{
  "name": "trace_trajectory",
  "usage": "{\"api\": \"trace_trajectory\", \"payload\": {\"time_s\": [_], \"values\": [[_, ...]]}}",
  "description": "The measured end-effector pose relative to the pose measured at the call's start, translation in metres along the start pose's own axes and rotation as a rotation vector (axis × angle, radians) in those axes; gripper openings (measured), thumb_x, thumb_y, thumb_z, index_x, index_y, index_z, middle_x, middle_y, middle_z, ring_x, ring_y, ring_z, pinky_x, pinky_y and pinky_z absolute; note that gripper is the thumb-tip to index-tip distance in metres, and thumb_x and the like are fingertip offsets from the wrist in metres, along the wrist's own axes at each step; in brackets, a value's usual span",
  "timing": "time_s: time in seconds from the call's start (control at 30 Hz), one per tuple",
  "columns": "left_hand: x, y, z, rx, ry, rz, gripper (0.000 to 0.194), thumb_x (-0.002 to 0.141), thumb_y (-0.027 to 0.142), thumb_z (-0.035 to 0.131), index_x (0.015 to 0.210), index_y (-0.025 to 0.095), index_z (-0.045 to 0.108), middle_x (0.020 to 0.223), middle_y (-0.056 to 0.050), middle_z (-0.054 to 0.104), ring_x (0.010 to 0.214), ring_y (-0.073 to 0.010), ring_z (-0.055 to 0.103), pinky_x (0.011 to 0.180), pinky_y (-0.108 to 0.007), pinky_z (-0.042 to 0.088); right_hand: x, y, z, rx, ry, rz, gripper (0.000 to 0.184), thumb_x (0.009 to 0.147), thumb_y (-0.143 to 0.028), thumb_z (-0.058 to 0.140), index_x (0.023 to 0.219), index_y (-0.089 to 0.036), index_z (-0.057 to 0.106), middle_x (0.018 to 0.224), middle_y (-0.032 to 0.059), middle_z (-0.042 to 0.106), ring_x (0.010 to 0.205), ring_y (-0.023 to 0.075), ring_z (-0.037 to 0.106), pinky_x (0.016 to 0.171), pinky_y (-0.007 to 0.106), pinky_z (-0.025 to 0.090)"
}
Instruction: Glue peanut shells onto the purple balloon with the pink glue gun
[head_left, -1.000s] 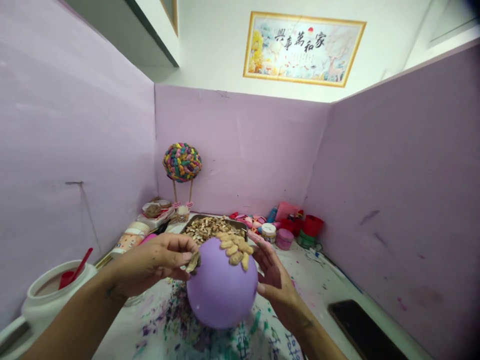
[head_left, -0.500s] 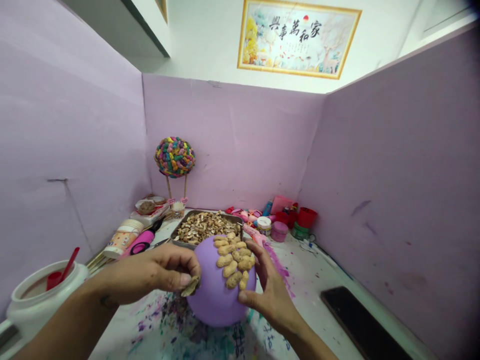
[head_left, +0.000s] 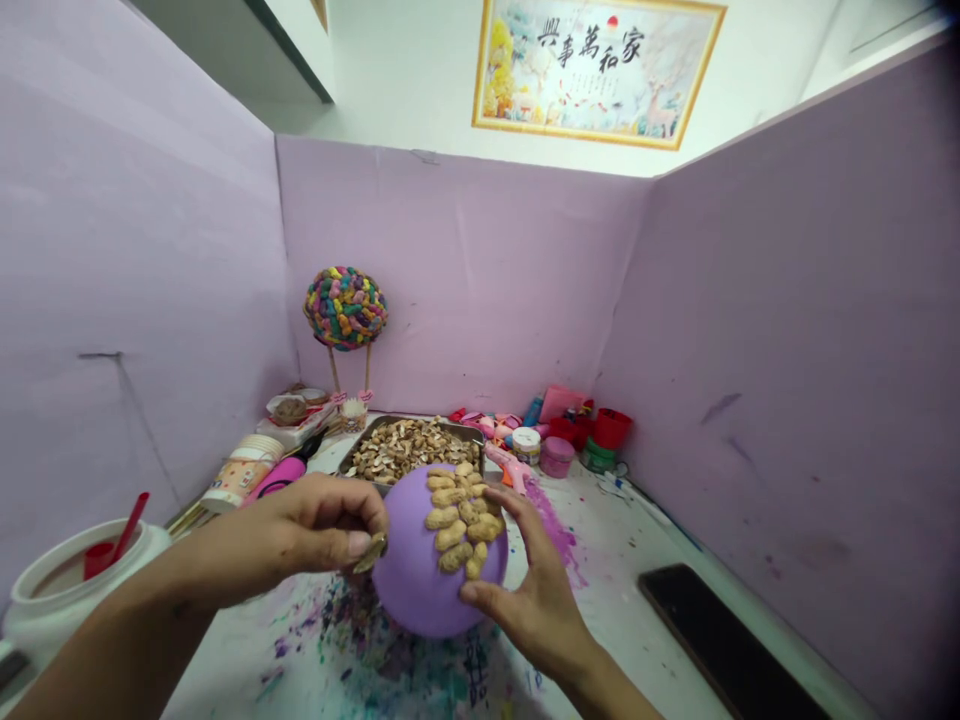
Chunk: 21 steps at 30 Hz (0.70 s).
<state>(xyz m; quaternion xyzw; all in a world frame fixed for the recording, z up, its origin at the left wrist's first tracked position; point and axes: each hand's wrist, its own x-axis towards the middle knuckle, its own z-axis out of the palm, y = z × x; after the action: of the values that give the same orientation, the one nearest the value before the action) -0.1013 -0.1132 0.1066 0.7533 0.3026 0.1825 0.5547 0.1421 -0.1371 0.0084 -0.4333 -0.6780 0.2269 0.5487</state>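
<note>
A purple balloon (head_left: 409, 560) stands over the paint-stained table, with several peanut shells (head_left: 451, 535) stuck in rows on its upper right side. My right hand (head_left: 536, 580) grips the balloon's right side, thumb low at the front and fingers near the shells. Between thumb and fingers of my left hand (head_left: 326, 525) is a peanut shell piece (head_left: 370, 552), held at the balloon's left edge; whether it touches the balloon I cannot tell. Behind the balloon lies a metal tray (head_left: 352, 455) full of loose peanut shells (head_left: 409, 447).
A white tub (head_left: 82, 560) with a red scoop stands at left, near paper cups (head_left: 244, 470). Farther back is a colourful balloon model (head_left: 346, 308) on sticks. A pink glue gun (head_left: 510, 465), jars (head_left: 556, 457) and red cups (head_left: 613, 428) sit back right; a phone (head_left: 720, 640) lies at right.
The balloon has turned so its shells face me more. My right hand has closed in around its right side. The left hand still holds its shell, now slightly lower and tilted.
</note>
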Motion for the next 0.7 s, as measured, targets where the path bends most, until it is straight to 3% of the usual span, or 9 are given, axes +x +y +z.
{"api": "trace_trajectory", "payload": {"time_s": [0.1, 0.2, 0.37, 0.57, 0.7], "values": [[0.001, 0.001, 0.007, -0.069, 0.060, 0.074, 0.021, 0.076, 0.035, 0.054, 0.083, 0.015, 0.056, 0.074, -0.001, 0.051, 0.068, -0.0128, 0.046, 0.063, -0.026, 0.037, 0.000, -0.001, -0.001, 0.025, -0.042, -0.002, 0.057, 0.070, -0.045, 0.060, 0.120, -0.025, 0.042, 0.128, 0.0057, 0.043, 0.121, 0.0276, 0.034, 0.101, 0.042, 0.027], [0.011, -0.002, 0.014, -0.127, 0.114, 0.081, 0.020, 0.074, 0.032, 0.057, 0.081, 0.014, 0.057, 0.072, -0.001, 0.053, 0.067, -0.0122, 0.047, 0.062, -0.025, 0.037, 0.000, -0.001, -0.001, 0.049, -0.033, 0.033, 0.041, 0.079, -0.040, 0.050, 0.118, -0.026, 0.045, 0.126, 0.0051, 0.045, 0.121, 0.0250, 0.036, 0.101, 0.041, 0.028], [0.026, -0.010, 0.020, -0.166, 0.118, 0.054, 0.020, 0.072, 0.031, 0.059, 0.082, 0.013, 0.059, 0.073, -0.002, 0.055, 0.068, -0.0117, 0.047, 0.063, -0.024, 0.035, -0.001, -0.001, 0.004, 0.071, 0.016, 0.063, 0.040, 0.077, -0.032, 0.056, 0.114, -0.025, 0.045, 0.122, 0.0066, 0.048, 0.117, 0.0249, 0.042, 0.099, 0.042, 0.033], [0.026, -0.010, 0.021, -0.147, 0.113, 0.037, 0.020, 0.072, 0.031, 0.059, 0.082, 0.014, 0.059, 0.073, -0.001, 0.055, 0.068, -0.0114, 0.046, 0.063, -0.024, 0.034, 0.000, 0.002, 0.007, 0.066, 0.077, 0.097, 0.038, 0.074, -0.032, 0.059, 0.110, -0.023, 0.049, 0.118, 0.0079, 0.051, 0.111, 0.0263, 0.047, 0.094, 0.042, 0.039], [0.025, -0.010, 0.016, -0.188, 0.176, 0.049, 0.019, 0.072, 0.031, 0.059, 0.079, 0.014, 0.060, 0.073, -0.001, 0.056, 0.069, -0.0118, 0.047, 0.065, -0.024, 0.035, 0.002, 0.000, 0.002, 0.028, 0.028, 0.051, 0.030, 0.082, -0.034, 0.048, 0.111, -0.024, 0.051, 0.122, 0.0075, 0.049, 0.115, 0.0257, 0.043, 0.094, 0.042, 0.038]]}}
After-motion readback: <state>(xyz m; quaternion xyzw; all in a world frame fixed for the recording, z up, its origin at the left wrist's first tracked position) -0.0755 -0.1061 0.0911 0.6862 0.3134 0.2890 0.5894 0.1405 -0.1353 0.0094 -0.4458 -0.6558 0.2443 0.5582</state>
